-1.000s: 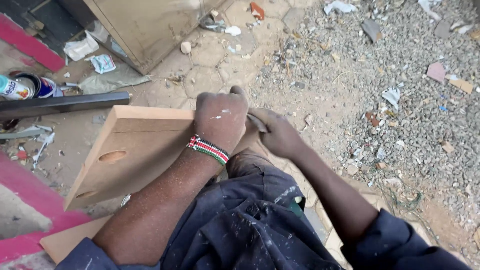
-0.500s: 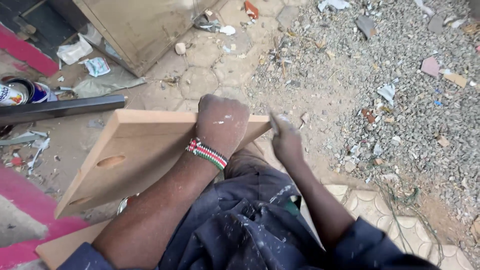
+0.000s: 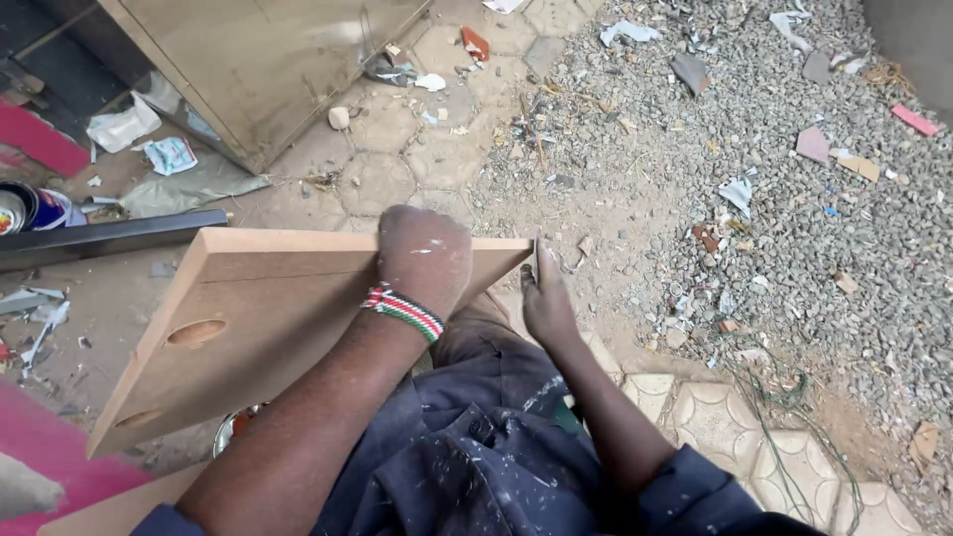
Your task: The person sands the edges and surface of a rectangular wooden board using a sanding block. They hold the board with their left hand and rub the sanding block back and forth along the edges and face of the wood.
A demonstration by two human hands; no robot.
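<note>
A light brown wooden board [image 3: 268, 298] with two round recesses rests tilted across my lap. My left hand [image 3: 422, 258], paint-speckled and with a striped beaded bracelet at the wrist, grips the board's top edge from above. My right hand [image 3: 546, 298] is at the board's right corner, fingers closed on a small pale piece [image 3: 541, 260] pressed against the board's end. What that piece is I cannot tell. My dark blue, paint-spattered work clothes [image 3: 476, 447] fill the bottom of the view.
A dusty metal cabinet [image 3: 248, 69] stands at the top left. A dark metal bar [image 3: 109, 236] and paint tins [image 3: 40, 208] lie left. Littered gravel [image 3: 774, 199] spreads to the right, patterned paving [image 3: 735, 427] lies below it, and a second board [image 3: 119, 511] lies at the bottom left.
My right hand has slid away from my left hand, out to the board's right corner. My left hand keeps its grip on the top edge.
</note>
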